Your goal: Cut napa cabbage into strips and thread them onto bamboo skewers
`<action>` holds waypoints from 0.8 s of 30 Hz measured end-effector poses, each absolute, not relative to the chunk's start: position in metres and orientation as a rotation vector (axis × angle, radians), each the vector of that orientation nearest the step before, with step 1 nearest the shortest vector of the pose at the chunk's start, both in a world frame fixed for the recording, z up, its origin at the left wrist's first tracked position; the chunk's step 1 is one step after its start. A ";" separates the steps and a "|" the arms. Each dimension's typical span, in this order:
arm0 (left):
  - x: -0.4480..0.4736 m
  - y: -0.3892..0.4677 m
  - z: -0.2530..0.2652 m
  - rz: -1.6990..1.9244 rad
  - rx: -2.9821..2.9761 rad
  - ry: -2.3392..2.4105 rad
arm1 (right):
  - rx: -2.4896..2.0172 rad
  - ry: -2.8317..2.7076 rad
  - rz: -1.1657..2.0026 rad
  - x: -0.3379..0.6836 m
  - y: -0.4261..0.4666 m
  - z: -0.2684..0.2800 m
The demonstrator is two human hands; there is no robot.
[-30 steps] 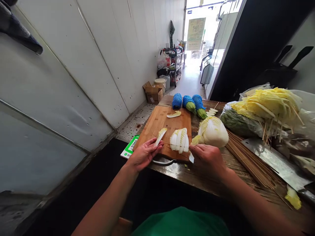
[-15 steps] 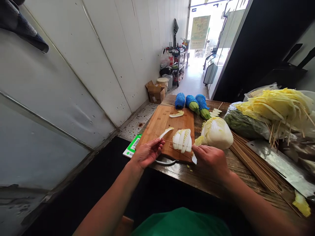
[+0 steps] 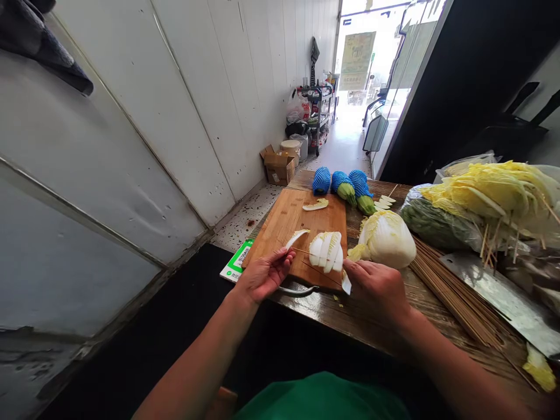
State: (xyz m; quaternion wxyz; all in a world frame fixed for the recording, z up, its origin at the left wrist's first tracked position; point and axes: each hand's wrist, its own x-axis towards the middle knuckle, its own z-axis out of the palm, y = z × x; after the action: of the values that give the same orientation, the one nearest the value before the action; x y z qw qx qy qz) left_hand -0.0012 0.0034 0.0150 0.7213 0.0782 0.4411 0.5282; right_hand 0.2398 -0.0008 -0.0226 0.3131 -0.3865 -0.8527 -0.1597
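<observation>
The left hand (image 3: 263,276) pinches a thin white strip (image 3: 297,238) of leaf between its fingers. A stick (image 3: 301,251) runs from that strip across to a row of white slices (image 3: 326,252), which sit side by side on it. The right hand (image 3: 380,284) has its fingers closed on the other end of the stick, right by the last slice. All this is over the near part of the board (image 3: 277,221), which lies on the bench (image 3: 330,315). One more leaf (image 3: 315,205) lies near the far end of the board. A big round cabbage (image 3: 389,238) sits just to the right of the board. Past the cabbage are a pile of brown sticks (image 3: 455,294) and a wide knife (image 3: 494,297).
</observation>
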 end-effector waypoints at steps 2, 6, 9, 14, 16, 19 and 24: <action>-0.001 0.003 0.014 1.164 0.165 0.966 | -1.021 -2.248 -0.415 0.239 -0.001 -0.022; 0.000 0.004 0.014 1.170 0.143 0.944 | -1.017 -2.248 -0.419 0.239 -0.001 -0.023; 0.001 0.003 0.016 1.171 0.136 0.940 | -1.016 -2.248 -0.425 0.239 -0.001 -0.024; 0.001 0.002 0.017 1.168 0.156 0.942 | -1.019 -2.258 -0.452 0.239 -0.002 -0.023; 0.001 0.002 0.017 1.174 0.171 0.948 | -1.023 -2.265 -0.462 0.239 -0.002 -0.022; 0.002 0.001 0.017 1.187 0.195 0.968 | -1.023 -2.272 -0.484 0.239 -0.003 -0.021; 0.005 -0.002 0.018 1.202 0.284 0.981 | -1.037 -2.271 -0.543 0.239 -0.006 -0.020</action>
State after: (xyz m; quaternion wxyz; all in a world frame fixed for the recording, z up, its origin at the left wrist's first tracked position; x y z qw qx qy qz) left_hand 0.0048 -0.0021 0.0185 0.7050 0.1279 0.4411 0.5404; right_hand 0.2385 -0.0056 -0.0197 0.2892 -0.3885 -0.8509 -0.2033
